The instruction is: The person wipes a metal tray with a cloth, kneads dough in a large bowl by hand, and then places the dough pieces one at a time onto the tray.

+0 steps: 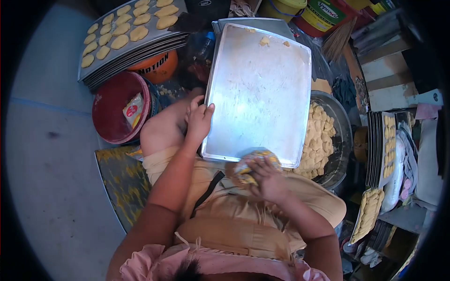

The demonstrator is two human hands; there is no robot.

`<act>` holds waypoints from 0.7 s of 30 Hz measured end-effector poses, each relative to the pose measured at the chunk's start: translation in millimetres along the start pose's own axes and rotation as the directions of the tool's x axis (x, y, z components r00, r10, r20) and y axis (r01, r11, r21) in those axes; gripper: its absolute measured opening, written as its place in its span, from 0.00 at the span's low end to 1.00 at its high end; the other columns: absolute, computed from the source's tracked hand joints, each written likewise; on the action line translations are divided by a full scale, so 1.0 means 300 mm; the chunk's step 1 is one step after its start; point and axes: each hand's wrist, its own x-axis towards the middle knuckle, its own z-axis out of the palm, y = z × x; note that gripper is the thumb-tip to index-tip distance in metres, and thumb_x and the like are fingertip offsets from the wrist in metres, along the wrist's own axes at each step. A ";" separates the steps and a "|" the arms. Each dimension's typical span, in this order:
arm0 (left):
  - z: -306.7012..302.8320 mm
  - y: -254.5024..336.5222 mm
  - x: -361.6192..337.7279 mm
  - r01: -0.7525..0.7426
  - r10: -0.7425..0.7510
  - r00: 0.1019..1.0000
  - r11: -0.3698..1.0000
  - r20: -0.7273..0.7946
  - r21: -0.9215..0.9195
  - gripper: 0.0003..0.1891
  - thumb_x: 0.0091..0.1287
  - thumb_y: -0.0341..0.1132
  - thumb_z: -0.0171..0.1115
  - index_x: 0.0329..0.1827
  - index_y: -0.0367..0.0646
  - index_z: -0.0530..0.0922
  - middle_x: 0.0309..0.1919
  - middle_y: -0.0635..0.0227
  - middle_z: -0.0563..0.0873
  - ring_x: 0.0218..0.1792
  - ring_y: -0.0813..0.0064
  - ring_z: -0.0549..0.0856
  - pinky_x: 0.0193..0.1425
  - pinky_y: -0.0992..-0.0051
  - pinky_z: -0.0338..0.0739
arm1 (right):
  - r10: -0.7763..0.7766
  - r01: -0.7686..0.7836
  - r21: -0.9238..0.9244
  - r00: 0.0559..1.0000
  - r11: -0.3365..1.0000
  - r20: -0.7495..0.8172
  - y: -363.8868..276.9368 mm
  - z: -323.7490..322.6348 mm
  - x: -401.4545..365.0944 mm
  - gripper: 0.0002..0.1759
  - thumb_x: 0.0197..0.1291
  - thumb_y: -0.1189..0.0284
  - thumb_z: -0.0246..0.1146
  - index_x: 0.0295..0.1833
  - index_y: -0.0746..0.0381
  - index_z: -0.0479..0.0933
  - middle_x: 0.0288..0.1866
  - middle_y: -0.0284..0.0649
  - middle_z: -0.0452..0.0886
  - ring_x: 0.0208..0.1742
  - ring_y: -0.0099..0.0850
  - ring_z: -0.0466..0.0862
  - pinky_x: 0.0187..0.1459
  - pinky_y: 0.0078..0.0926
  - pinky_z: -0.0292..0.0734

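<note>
A silver metal tray (258, 93) lies over my lap, on top of at least one other tray, with a few dough crumbs near its far edge. My left hand (199, 119) is closed on the tray's left edge. At the near edge of the tray, my right hand (269, 180) presses on a crumpled yellow and white patterned wrapper or cloth (248, 171), its fingers over it and slightly blurred. Right of the tray, partly hidden by it, a dark basin (346, 136) holds a large heap of dough pieces (318, 140).
Stacked trays (112, 63) with flat dough pieces stand at upper left, above an orange container (161, 68). A red bucket (98, 112) is at left. More tray stacks (375, 150) stand at right; tubs (323, 16) and a broom (336, 42) are at the back.
</note>
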 end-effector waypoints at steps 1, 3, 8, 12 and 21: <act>-0.001 0.006 -0.001 0.013 -0.013 1.000 1.000 0.004 0.000 0.21 0.72 0.49 0.55 0.34 0.38 0.83 0.66 0.61 0.73 0.65 0.51 0.69 0.70 0.49 0.55 | 0.023 -0.023 -0.010 1.000 1.000 0.001 0.017 -0.019 -0.040 0.27 0.55 0.62 0.65 0.59 0.65 0.79 0.75 0.43 0.68 0.77 0.42 0.63 0.79 0.48 0.50; -0.001 0.018 0.000 0.034 -0.034 0.999 0.999 0.011 0.002 0.21 0.72 0.49 0.55 0.35 0.38 0.83 0.66 0.61 0.73 0.65 0.51 0.69 0.69 0.49 0.55 | 0.070 -0.070 -0.031 0.998 0.997 -0.002 0.030 -0.050 -0.088 0.27 0.55 0.62 0.65 0.58 0.66 0.79 0.74 0.44 0.68 0.77 0.43 0.64 0.78 0.48 0.51; 0.007 0.014 0.001 0.042 -0.042 0.999 0.999 -0.016 0.010 0.22 0.73 0.50 0.54 0.35 0.38 0.84 0.66 0.61 0.74 0.65 0.52 0.69 0.69 0.49 0.56 | -0.097 0.097 -0.014 0.995 0.995 -0.006 -0.082 0.018 0.113 0.27 0.55 0.61 0.65 0.57 0.67 0.79 0.73 0.48 0.69 0.76 0.46 0.64 0.79 0.48 0.50; -0.025 0.040 0.001 0.096 -0.099 0.993 0.994 0.062 0.051 0.19 0.71 0.48 0.58 0.44 0.40 0.82 0.68 0.57 0.70 0.68 0.50 0.66 0.71 0.47 0.54 | -0.280 0.281 0.081 0.960 0.956 -0.024 -0.148 0.015 0.295 0.28 0.55 0.64 0.65 0.60 0.68 0.77 0.70 0.48 0.72 0.75 0.45 0.66 0.78 0.47 0.51; -0.192 0.280 -0.233 -0.115 0.043 0.945 0.972 0.324 0.207 0.48 0.55 0.42 0.73 0.77 0.46 0.56 0.78 0.47 0.47 0.76 0.40 0.52 0.74 0.43 0.48 | 0.383 -0.044 0.525 0.737 0.850 -0.558 0.079 -0.266 0.094 0.18 0.60 0.73 0.60 0.54 0.70 0.79 0.72 0.58 0.69 0.72 0.51 0.71 0.70 0.39 0.65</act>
